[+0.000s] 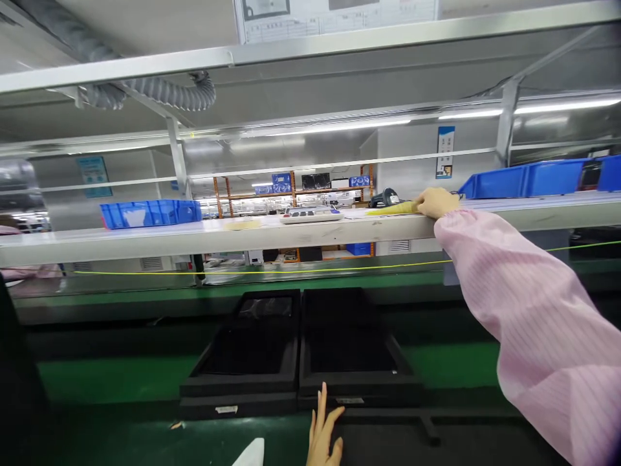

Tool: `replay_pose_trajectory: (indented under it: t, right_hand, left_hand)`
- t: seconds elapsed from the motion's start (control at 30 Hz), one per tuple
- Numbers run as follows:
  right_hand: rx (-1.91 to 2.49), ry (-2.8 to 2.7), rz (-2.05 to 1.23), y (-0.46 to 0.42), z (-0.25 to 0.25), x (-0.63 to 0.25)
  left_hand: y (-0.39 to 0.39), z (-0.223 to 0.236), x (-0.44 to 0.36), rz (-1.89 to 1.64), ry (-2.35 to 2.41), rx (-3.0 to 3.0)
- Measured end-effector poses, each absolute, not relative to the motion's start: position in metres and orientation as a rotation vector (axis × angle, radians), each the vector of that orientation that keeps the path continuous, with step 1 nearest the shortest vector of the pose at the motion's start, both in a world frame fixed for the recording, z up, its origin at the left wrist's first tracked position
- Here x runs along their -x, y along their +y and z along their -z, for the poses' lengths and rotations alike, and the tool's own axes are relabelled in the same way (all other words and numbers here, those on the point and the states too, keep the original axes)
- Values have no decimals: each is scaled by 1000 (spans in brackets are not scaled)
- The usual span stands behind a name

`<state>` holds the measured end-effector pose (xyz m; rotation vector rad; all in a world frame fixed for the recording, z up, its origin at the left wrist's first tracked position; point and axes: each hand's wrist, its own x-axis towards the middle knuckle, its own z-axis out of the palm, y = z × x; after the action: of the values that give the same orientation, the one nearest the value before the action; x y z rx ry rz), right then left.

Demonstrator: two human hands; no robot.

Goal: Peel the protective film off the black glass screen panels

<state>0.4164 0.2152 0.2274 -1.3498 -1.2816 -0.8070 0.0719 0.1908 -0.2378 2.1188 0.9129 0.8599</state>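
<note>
My right hand [436, 202], in a pink striped sleeve, reaches up to the grey shelf [194, 236]. Its fingers are closed on one end of a flat yellow sheet [391, 209] that lies on the shelf. My left hand [324, 432] is low at the bottom centre with its fingers stretched out and apart. Its fingertips touch the near edge of the right one of two black foam trays [352, 346]. The left black tray [247, 353] sits flush beside it on the green belt [111, 375].
On the shelf are a flat keypad device [310, 215], a dark handheld scanner [388, 196], a blue bin [150, 212] at left and more blue bins [528, 178] at right. A white object [251, 453] pokes in at the bottom edge. A yellow cord [266, 270] runs under the shelf.
</note>
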Motion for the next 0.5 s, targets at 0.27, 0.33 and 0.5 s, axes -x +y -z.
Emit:
replay_pose_trajectory:
  t: [0.27,0.33,0.5]
  right_hand:
    - [1061,-1418,1070,106,-134,-278]
    - [936,-1861,759,65,-92,-242]
    - [1357,-2478,-7,32,-43,-207]
  left_hand:
    - [157,172,-69,-921,801,-1757]
    - [150,150,-60,-1166,632,-1626]
    - [132,104,-35,-1241,564,-1251]
